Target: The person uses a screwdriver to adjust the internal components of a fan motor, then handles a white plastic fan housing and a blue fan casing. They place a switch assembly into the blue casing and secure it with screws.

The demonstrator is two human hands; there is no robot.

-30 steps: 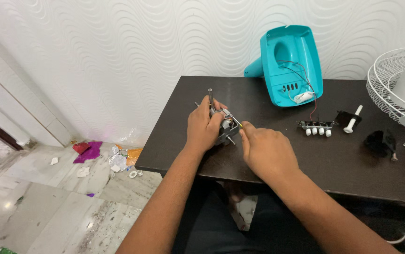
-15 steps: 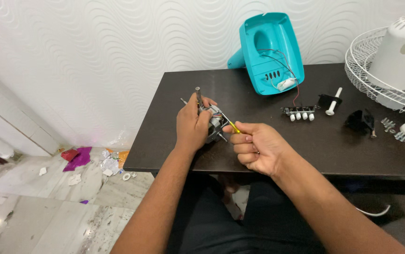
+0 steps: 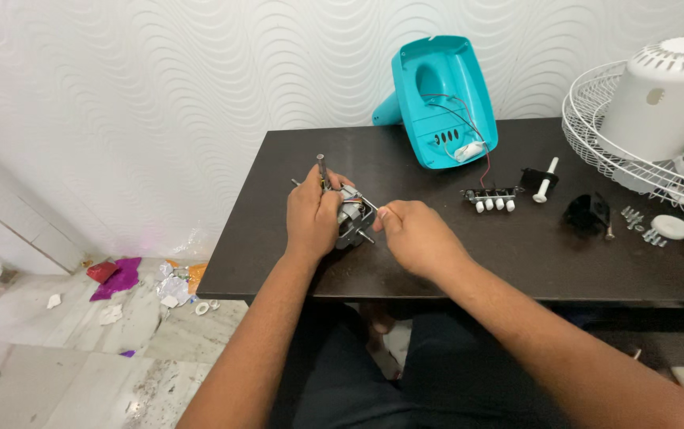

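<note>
On the dark table [image 3: 517,262] against a white wavy wall we count one small metal motor [image 3: 350,218], one teal housing [image 3: 441,99], one white fan grille [image 3: 636,151] and one switch bank [image 3: 491,197]. Our left hand [image 3: 314,214] wraps the motor, its shaft rising above our fingers. Our right hand [image 3: 413,234] pinches a thin tool whose tip touches the motor just beyond our fingertips.

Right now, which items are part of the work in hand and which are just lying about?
In hand:
left hand gripping the small motor
right hand pinching a thin tool at the motor

Lying about:
teal housing
switch block
black knob part
white fan guard
loose screws
dark table
</note>
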